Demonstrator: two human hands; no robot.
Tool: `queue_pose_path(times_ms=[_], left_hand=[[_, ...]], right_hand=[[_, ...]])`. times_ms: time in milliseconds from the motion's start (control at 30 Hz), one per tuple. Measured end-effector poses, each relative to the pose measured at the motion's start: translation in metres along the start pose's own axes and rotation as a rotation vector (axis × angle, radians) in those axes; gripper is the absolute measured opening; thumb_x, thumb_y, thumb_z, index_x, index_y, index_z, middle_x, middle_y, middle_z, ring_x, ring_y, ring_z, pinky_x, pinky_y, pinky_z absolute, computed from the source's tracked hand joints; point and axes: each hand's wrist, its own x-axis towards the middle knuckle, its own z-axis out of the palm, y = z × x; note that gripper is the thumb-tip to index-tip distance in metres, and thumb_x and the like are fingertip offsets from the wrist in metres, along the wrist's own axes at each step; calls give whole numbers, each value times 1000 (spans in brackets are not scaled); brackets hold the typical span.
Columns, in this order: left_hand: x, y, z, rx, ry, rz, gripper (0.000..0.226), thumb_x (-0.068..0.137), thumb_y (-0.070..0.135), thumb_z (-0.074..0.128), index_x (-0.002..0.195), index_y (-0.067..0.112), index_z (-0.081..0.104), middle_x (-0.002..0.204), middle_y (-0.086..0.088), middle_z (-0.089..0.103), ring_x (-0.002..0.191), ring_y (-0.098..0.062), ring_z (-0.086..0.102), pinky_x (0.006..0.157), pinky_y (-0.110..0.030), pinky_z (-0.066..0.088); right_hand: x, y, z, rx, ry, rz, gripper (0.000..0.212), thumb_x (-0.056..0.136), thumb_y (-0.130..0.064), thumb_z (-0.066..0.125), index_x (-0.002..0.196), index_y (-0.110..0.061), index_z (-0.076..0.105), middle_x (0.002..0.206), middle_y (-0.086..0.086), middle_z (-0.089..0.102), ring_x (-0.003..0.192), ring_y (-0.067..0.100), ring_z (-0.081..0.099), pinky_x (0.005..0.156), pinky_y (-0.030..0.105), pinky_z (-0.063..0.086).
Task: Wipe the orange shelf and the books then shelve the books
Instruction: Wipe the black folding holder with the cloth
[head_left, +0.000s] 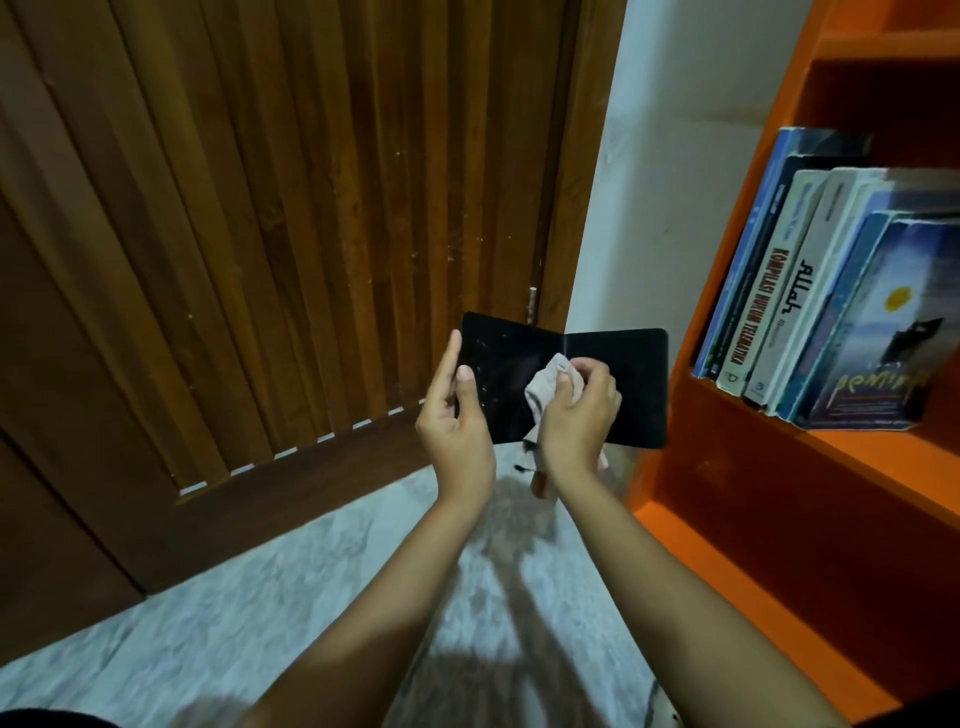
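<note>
A black book (623, 384) lies spread open in front of me, its dark cover facing me with pale specks on the left half. My left hand (454, 415) grips its left edge, thumb on the cover. My right hand (576, 415) presses a pale pinkish cloth (545, 387) against the cover near the spine, with a tail of cloth hanging below the hand. The orange shelf (727, 467) stands at the right. Several books (810, 291) stand leaning on its middle board.
A dark wooden slatted door (260, 234) fills the left and centre behind the book. A white wall strip (665, 156) separates it from the shelf. Pale marbled floor (311, 613) lies below. The shelf's lower compartment (779, 561) holds nothing visible.
</note>
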Motion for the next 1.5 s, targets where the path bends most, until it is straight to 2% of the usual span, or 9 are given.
queue_pose_path(times_ms=[167, 267, 367, 567, 800, 933, 1067, 1233, 1500], left_hand=[[3, 11, 3, -11, -96, 6, 36, 97, 5, 46, 133, 7, 47, 129, 17, 48, 82, 24, 53, 75, -2, 42], [9, 15, 0, -4, -136, -9, 34, 96, 7, 48, 128, 18, 50, 125, 17, 53, 110, 15, 51, 92, -8, 42], [14, 17, 0, 2, -199, -46, 32, 96, 10, 49, 123, 27, 52, 124, 16, 55, 120, 5, 50, 103, -20, 41], [22, 20, 1, 17, -270, -114, 32, 96, 13, 50, 119, 35, 53, 119, 18, 58, 118, 0, 54, 103, -33, 45], [34, 20, -5, 41, -311, -154, 31, 97, 16, 48, 124, 32, 53, 129, 6, 58, 122, -6, 52, 105, -34, 43], [39, 21, -6, 33, -334, -180, 34, 98, 15, 45, 130, 23, 52, 132, 5, 56, 119, -2, 52, 101, -23, 44], [43, 23, -4, -42, -324, -252, 35, 99, 10, 43, 132, 16, 51, 126, 7, 57, 107, 7, 55, 86, -8, 46], [41, 23, 0, -202, -263, -425, 35, 99, 8, 41, 129, 19, 54, 126, 3, 61, 120, -11, 55, 105, -33, 42], [39, 19, -5, -342, -155, -580, 35, 98, 4, 39, 117, 23, 61, 120, -8, 65, 114, -20, 60, 101, -38, 46]], right_hand=[[8, -9, 10, 165, 120, 122, 13, 93, -11, 51, 102, -12, 60, 108, 5, 60, 100, 18, 55, 70, 14, 36], [8, -11, 11, 283, 134, 151, 12, 92, -13, 54, 99, -16, 63, 105, 1, 64, 98, 14, 59, 80, 16, 45], [9, -17, 11, 321, 127, 114, 11, 92, -16, 55, 99, -19, 64, 104, -1, 65, 98, 11, 60, 85, 20, 50], [7, -30, 18, 359, 46, -36, 12, 92, -18, 57, 101, -19, 65, 105, 0, 66, 99, 8, 60, 83, 17, 50], [4, -40, 21, 358, -91, -273, 22, 90, -12, 60, 111, -10, 67, 111, -1, 67, 105, 4, 60, 88, 12, 48], [10, -39, 21, 354, -192, -355, 27, 90, -8, 58, 116, -12, 63, 114, -5, 62, 110, 1, 57, 91, 10, 45], [15, -37, 22, 345, -250, -461, 27, 91, -6, 56, 117, -5, 63, 117, 0, 62, 114, 10, 58, 97, 21, 46], [11, -35, 23, 339, -282, -569, 26, 89, -3, 58, 114, -2, 65, 116, 1, 62, 114, 14, 58, 99, 27, 47], [-9, -21, 20, 312, -345, -621, 27, 88, -3, 59, 114, -5, 65, 117, -1, 61, 117, 7, 55, 101, 28, 45]])
